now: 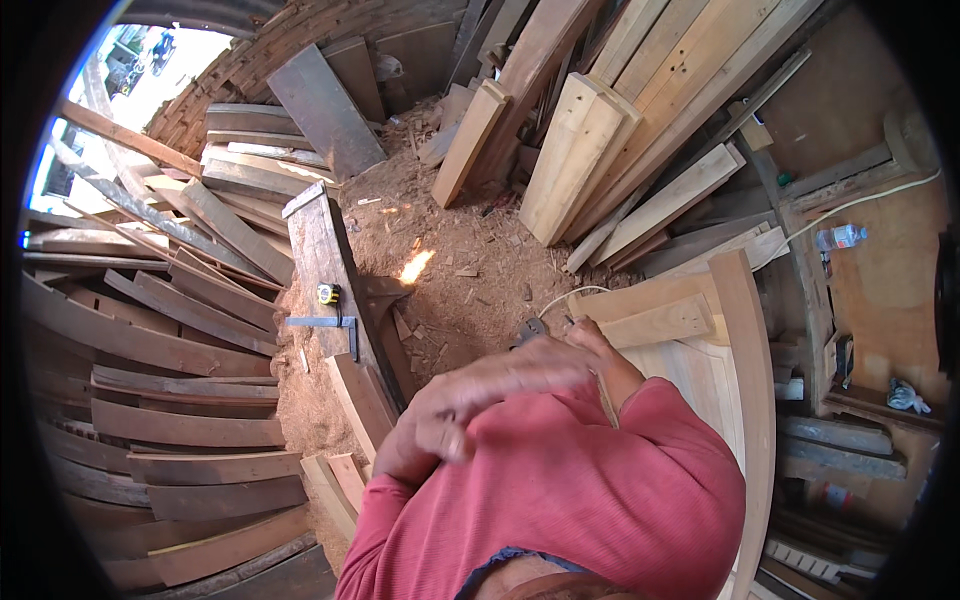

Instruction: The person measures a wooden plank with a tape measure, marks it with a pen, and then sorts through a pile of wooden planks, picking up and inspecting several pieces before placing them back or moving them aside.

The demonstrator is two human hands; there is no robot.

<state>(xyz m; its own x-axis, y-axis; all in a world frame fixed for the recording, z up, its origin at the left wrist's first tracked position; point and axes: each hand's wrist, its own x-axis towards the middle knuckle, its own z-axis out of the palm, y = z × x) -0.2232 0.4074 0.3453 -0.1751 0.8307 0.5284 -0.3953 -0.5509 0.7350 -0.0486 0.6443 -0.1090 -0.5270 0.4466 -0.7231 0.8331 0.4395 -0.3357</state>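
My left hand (500,385) is raised across my chest, its fingers stretched toward the right and slightly blurred; it holds nothing that I can see. Beyond its fingertips is my right hand (592,338), partly covered, so its grip does not show. A dark grey tool part (530,330) pokes out beside the hands, mostly hidden, and a pale cord (575,292) curves near it. To the right of my right hand a wooden panel (655,322) lies within a light wooden frame (740,340), close to my right arm.
A yellow and black tape measure (328,294) and a metal try square (325,322) lie on a worn bench plank (320,240) at left. Stacked boards (200,430) fill the left side; tall planks (600,130) lean at the back. Sawdust (465,260) covers the floor.
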